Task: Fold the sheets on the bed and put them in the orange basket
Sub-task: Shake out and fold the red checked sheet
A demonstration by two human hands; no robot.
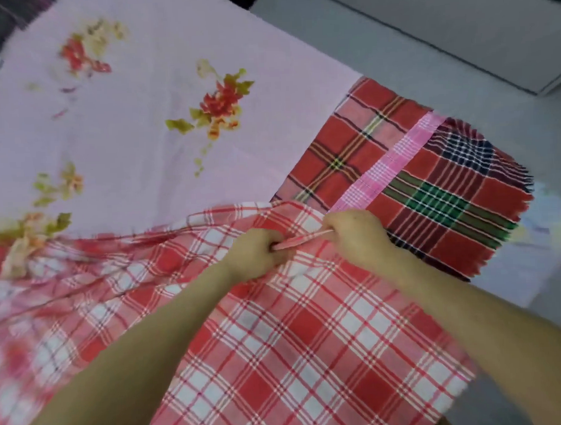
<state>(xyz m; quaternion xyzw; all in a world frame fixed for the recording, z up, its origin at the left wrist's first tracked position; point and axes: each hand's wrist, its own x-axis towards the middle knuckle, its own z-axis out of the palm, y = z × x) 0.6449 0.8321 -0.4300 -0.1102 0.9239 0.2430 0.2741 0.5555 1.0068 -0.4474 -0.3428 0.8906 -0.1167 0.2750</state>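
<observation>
Both hands, left hand (256,250) and right hand (357,233), pinch one edge of the red-and-white checked cotton sheet (294,333) (near side of the pink floral-covered bed (139,90)), right of centre.

Sheet (294,340) on bed (135,148) at front, folded stack (432,189) just behind, to R by edge.

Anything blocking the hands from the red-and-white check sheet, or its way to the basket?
Nothing at the hands: left hand and right hand both pinch the check sheet by its edge. The orange basket is out of view; that path cannot be judged.
</observation>
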